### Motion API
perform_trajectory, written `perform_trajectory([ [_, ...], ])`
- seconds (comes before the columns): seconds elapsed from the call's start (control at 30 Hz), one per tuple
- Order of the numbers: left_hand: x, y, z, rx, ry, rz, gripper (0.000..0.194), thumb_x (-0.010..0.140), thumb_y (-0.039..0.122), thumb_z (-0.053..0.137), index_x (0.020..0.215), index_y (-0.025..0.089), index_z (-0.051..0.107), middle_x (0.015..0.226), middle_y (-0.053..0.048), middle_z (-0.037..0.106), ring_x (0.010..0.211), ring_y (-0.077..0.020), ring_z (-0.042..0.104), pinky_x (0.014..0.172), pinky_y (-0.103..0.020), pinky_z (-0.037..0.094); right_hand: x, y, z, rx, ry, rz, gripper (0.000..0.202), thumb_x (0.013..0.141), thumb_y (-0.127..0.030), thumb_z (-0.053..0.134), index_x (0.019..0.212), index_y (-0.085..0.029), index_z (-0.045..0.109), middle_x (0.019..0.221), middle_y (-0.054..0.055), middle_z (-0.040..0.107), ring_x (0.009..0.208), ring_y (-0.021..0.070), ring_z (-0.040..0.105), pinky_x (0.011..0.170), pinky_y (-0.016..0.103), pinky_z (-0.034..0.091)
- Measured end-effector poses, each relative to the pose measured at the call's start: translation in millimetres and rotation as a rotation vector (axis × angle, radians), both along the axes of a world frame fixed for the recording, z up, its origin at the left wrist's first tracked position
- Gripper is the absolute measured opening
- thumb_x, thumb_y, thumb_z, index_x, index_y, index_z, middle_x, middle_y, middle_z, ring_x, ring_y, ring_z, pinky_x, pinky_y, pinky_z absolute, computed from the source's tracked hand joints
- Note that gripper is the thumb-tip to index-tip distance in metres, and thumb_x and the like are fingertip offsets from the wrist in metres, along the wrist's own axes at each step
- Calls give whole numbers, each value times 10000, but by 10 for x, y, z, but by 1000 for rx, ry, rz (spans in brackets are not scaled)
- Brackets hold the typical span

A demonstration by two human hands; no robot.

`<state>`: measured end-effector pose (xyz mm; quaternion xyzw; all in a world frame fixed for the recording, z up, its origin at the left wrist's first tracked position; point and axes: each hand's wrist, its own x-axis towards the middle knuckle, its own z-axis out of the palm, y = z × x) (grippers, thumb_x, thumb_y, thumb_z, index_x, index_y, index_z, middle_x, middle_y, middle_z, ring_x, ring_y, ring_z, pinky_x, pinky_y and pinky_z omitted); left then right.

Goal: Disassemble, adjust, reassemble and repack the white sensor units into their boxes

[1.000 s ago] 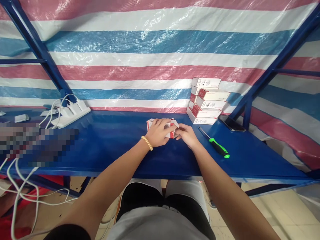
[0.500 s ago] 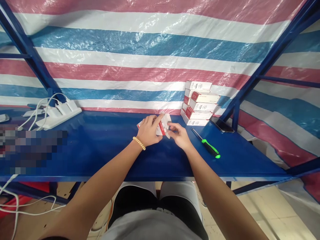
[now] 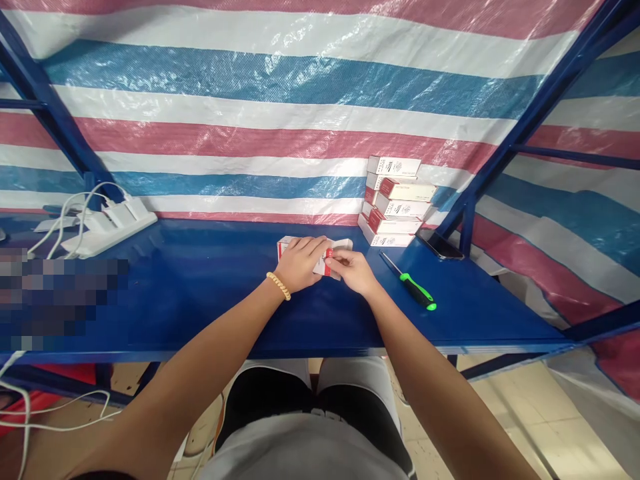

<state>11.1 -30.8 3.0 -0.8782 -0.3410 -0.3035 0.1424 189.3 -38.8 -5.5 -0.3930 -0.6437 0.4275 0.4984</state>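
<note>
A small white and red cardboard box point(image 3: 321, 267) lies on the blue table in front of me, with end flaps standing out on its right side. My left hand point(image 3: 299, 262) is wrapped over the box from above, its fingers across the top. At the flap end, my right hand point(image 3: 351, 269) pinches the box with thumb and fingers. Much of the box is hidden under both hands, and its inside does not show.
Stacked white and red boxes point(image 3: 395, 207) stand at the back right. Beside them lie a phone point(image 3: 441, 244) and a green and black screwdriver point(image 3: 416, 291). A white power strip point(image 3: 113, 227) with plugs and cables sits at the left. Striped sheeting point(image 3: 250, 133) hangs behind the blue table point(image 3: 200, 307).
The box has turned to lie flatter and straighter under my left hand. My right hand has shifted slightly left, its fingers now over the box's front face near the flaps.
</note>
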Motion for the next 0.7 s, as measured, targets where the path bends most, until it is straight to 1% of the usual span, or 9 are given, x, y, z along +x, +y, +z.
perform_trajectory([
  [0.1, -16, 17, -10, 0, -18, -1, 613, 737, 250, 630, 1332, 167, 512, 1367, -120, 573, 1209, -309, 544, 1005, -437, 414, 20, 32, -10, 12, 47, -34, 314, 629, -464, 793, 718, -186, 676, 660, -10, 651, 598, 129, 568, 590, 275, 469],
  [0.2, -48, 29, 6, -16, -61, 5, 654, 708, 272, 658, 1336, 164, 508, 1385, -123, 556, 1215, -314, 539, 1023, -440, 409, 44, 49, 1, -22, 105, -101, 342, 623, -462, 801, 603, -187, 599, 522, -44, 556, 495, 88, 480, 495, 234, 400],
  [0.3, -84, 39, 31, -30, -126, 22, 682, 695, 299, 679, 1339, 169, 495, 1388, -124, 547, 1228, -315, 532, 1047, -441, 400, 80, 69, 32, -63, 178, -163, 347, 620, -445, 802, 598, -184, 573, 470, -55, 516, 430, 63, 420, 420, 204, 313],
  [0.37, -108, 47, 47, -40, -187, 54, 709, 694, 326, 692, 1351, 175, 470, 1399, -129, 531, 1252, -319, 516, 1061, -447, 396, 135, 101, 48, -72, 271, -265, 335, 632, -430, 782, 606, -189, 550, 455, -59, 501, 396, 58, 402, 384, 198, 271],
  [0.4, -122, 51, 55, -40, -224, 76, 726, 693, 339, 699, 1357, 177, 454, 1403, -135, 522, 1263, -322, 508, 1067, -451, 395, 173, 123, 47, -82, 290, -342, 328, 656, -430, 754, 602, -194, 531, 447, -61, 488, 382, 59, 399, 369, 199, 261],
  [0.47, -158, 63, 71, -37, -299, 115, 755, 685, 360, 717, 1359, 178, 429, 1395, -145, 520, 1270, -324, 503, 1070, -455, 401, 263, 176, 24, -124, 237, -503, 314, 705, -420, 687, 582, -203, 496, 437, -57, 471, 359, 69, 411, 340, 207, 265],
  [0.53, -208, 80, 88, -43, -365, 130, 778, 669, 373, 738, 1350, 176, 416, 1368, -150, 533, 1257, -319, 515, 1060, -448, 422, 355, 230, -30, -176, 109, -609, 280, 710, -378, 663, 563, -206, 498, 424, -43, 480, 333, 84, 423, 313, 221, 271],
  [0.6, -268, 103, 102, -71, -406, 119, 800, 650, 384, 758, 1340, 179, 408, 1342, -144, 547, 1228, -311, 537, 1035, -440, 450, 428, 274, -101, -184, 8, -641, 242, 689, -331, 668, 544, -200, 525, 403, -25, 495, 308, 97, 425, 299, 236, 270],
  [0.7, -348, 140, 111, -113, -429, 85, 816, 637, 373, 766, 1335, 183, 389, 1319, -133, 551, 1183, -300, 563, 993, -438, 481, 490, 315, -178, -96, -102, -649, 214, 702, -319, 640, 547, -189, 570, 386, -9, 509, 316, 114, 445, 326, 250, 313],
])
